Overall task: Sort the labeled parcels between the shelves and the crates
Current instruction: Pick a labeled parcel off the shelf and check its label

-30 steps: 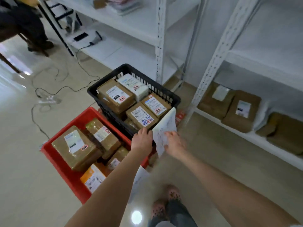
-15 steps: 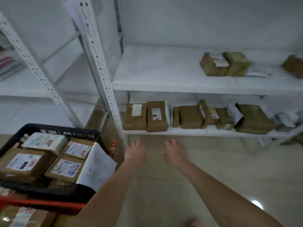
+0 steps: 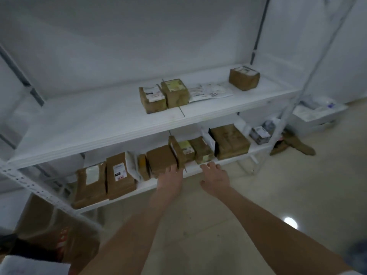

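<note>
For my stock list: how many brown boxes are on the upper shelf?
3. The left box and the middle box stand side by side mid-shelf; the right box sits alone at the far end. White mailers lie between; none seems hidden.

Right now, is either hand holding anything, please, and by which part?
Nothing is held: left hand reaches the front edge of the flat brown parcel; right hand hovers open.
</note>
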The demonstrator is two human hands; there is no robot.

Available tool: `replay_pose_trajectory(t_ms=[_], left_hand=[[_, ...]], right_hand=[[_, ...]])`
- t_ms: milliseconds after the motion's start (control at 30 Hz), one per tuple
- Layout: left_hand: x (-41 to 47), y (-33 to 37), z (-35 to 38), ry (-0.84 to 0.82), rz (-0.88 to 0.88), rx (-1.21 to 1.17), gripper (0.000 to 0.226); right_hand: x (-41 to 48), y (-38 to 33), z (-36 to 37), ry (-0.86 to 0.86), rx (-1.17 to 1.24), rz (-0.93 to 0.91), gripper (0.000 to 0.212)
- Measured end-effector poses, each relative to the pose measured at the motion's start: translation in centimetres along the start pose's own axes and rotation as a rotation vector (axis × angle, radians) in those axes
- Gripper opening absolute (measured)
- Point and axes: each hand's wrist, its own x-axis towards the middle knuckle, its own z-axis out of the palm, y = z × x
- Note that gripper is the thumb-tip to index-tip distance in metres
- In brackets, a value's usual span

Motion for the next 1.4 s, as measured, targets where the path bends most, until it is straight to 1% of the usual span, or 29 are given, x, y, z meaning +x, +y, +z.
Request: replay_pose_trajectory(t_ms=[133,333,600,733,900,1000,1067,1133,1233,1333,1400], left_hand=[[5.0,7.2,-1.2,0.004,0.1,0.012,0.058],[12.6,14.2,-1.3,-0.023,0.211,0.041,0.054],[25.7,22.5,-2.2,-0.019,0.332,0.024,0.043],[31.3,25.9,-2.3,-0.082,0.344,0.018,0.039],[35.7,28.2,-0.2,-0.243,0.261,-0.062,0.049],[38.1,29.0,1.2,-0.292,0.2,-0.088,0.053],[39.9,29.7,1.6,-0.31,0.131,-0.125,0.052],[41.7,30.5,2.1,-0.328,0.056,-0.157,0.046],[44.2,32.2,3.9,-0.346,-0.095,-0.23,0.042],[45.8,34.0,6.8,-0.383,-0.221,-0.333,0.057],[46.7,34.5,8.8,-0.369,-0.278,-0.381,0.063]], right_hand=[[1.9,8.0,-1.7,0.039,0.018,0.097,0.056],[5.2,17.0,-1.9,0.027,0.067,0.222,0.052],[14.7,27.9,-4.6,0.033,0.074,0.313,0.053],[19.1,32.5,-5.1,0.038,0.096,0.341,0.052],[23.1,36.9,-2.8,-0.081,0.128,0.34,0.053],[26.0,39.4,-1.4,-0.132,0.129,0.307,0.052],[28.3,40.9,-0.8,-0.159,0.123,0.262,0.052],[30.8,42.2,-0.2,-0.177,0.128,0.211,0.053],[34.4,44.3,0.9,-0.225,0.134,0.128,0.055],[36.7,47.3,2.4,-0.293,0.149,0.1,0.058],[38.3,49.4,3.5,-0.329,0.164,0.116,0.061]])
